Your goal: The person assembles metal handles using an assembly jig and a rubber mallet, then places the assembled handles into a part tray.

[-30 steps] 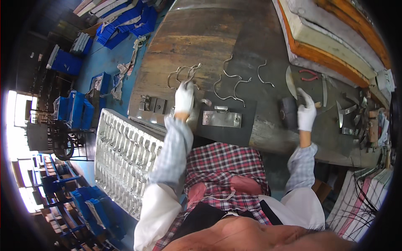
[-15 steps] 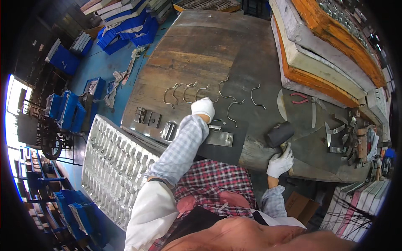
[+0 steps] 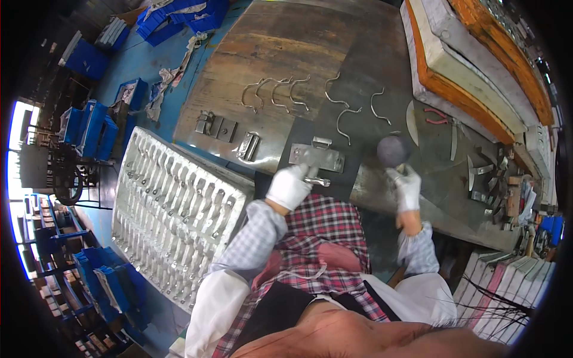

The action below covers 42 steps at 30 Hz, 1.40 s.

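My left hand point(image 3: 290, 187), in a white glove, is closed on a small shiny metal part point(image 3: 317, 181) at the near edge of a flat steel plate point(image 3: 332, 161). The plate lies on a dark mat point(image 3: 285, 158), with a small metal piece point(image 3: 322, 142) at its far edge. In my right hand point(image 3: 407, 188), also gloved, is a mallet point(image 3: 393, 151); its round dark head faces up and hides most of the handle. Several bent metal rods point(image 3: 343, 122) lie beyond the plate. To its left are a slotted metal block point(image 3: 248, 146) and a metal fixture point(image 3: 216, 126).
A tray point(image 3: 182, 206) of formed metal parts stands at the table's left front. Red-handled pliers point(image 3: 437, 117), a curved blade-like strip point(image 3: 412, 125) and scrap strips point(image 3: 486, 173) lie to the right. Stacked orange and white trays point(image 3: 477, 98) border the back right. Blue bins point(image 3: 98, 140) stand on the floor.
My left hand has drawn back from the bent rods toward me and now grips the small metal part. The mallet has tipped up, its head now end-on. The view has shifted.
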Each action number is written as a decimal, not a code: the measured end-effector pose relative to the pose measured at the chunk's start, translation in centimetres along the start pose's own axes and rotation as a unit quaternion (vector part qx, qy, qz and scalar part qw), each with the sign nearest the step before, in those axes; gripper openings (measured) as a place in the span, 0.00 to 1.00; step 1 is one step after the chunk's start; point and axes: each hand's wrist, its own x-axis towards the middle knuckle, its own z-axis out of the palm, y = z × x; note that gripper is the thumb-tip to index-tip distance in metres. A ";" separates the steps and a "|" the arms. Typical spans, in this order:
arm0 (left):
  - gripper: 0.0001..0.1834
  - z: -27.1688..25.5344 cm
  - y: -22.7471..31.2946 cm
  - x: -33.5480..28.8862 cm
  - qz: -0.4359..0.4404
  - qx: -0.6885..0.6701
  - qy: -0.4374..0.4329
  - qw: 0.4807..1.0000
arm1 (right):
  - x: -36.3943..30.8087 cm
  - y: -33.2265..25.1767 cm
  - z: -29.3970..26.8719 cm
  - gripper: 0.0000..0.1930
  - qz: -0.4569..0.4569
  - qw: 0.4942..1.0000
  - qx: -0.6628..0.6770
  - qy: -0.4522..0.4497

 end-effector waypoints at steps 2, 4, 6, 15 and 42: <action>0.13 2.3 -0.8 -0.8 -0.096 -0.011 -0.021 0.995 | -3.5 -5.4 1.9 0.11 0.112 0.975 0.109 -0.160; 0.12 0.7 0.0 0.5 -0.221 -0.045 -0.093 0.970 | -6.0 -6.0 4.4 0.18 -0.222 0.969 0.043 -0.103; 0.13 1.2 -1.7 -0.6 -0.024 0.010 -0.051 0.998 | -2.6 -3.1 6.9 0.18 -0.673 0.718 -0.172 -0.047; 0.18 0.1 0.6 -1.2 -0.276 -0.259 -0.104 0.920 | -2.0 -3.5 -2.3 0.12 -0.402 0.713 -0.569 0.082; 0.07 2.7 -4.5 2.1 -0.267 -0.283 0.070 0.918 | 2.2 6.1 10.6 0.08 -0.347 0.926 -0.143 0.046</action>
